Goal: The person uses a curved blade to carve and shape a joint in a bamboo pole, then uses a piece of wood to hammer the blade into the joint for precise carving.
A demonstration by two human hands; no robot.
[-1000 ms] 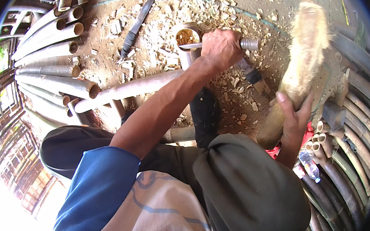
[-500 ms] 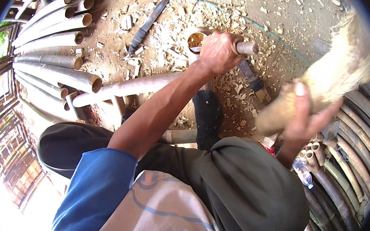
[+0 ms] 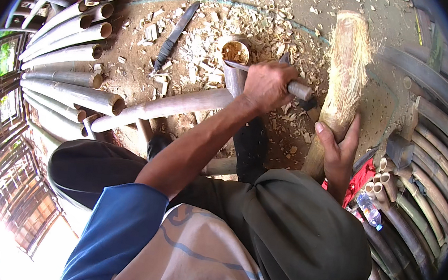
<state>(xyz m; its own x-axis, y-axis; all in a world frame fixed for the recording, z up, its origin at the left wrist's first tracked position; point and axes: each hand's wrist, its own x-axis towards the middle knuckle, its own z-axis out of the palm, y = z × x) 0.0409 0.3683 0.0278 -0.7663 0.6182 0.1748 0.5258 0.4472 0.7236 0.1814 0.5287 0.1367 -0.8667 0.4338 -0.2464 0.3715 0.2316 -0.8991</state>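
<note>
My left hand (image 3: 268, 86) is closed around the wooden handle (image 3: 300, 90) of a bladed tool. Its metal blade (image 3: 236, 65) lies across the near rim of a bamboo tube (image 3: 233, 81), whose open end faces up with pale chips inside. To the right, my right hand (image 3: 341, 145) grips a thick wooden club (image 3: 340, 91) near its lower part. The club stands nearly upright, apart from the tube, and its upper side is frayed into pale fibres. Behind my left hand, a second tool with a black-wrapped handle (image 3: 308, 102) is partly hidden.
A knife (image 3: 175, 37) lies on the chip-strewn ground. A long bamboo pole (image 3: 168, 107) runs left from the tube. Bamboo poles (image 3: 73, 92) stack at left, more (image 3: 432, 137) at right. A plastic bottle (image 3: 369, 210) and red cloth (image 3: 360, 179) lie beside my right knee.
The club has swung from a slanted, blurred position at upper right to nearly upright, further left. My left hand and the blade have shifted slightly down and right, with the blade now at the near rim.
</note>
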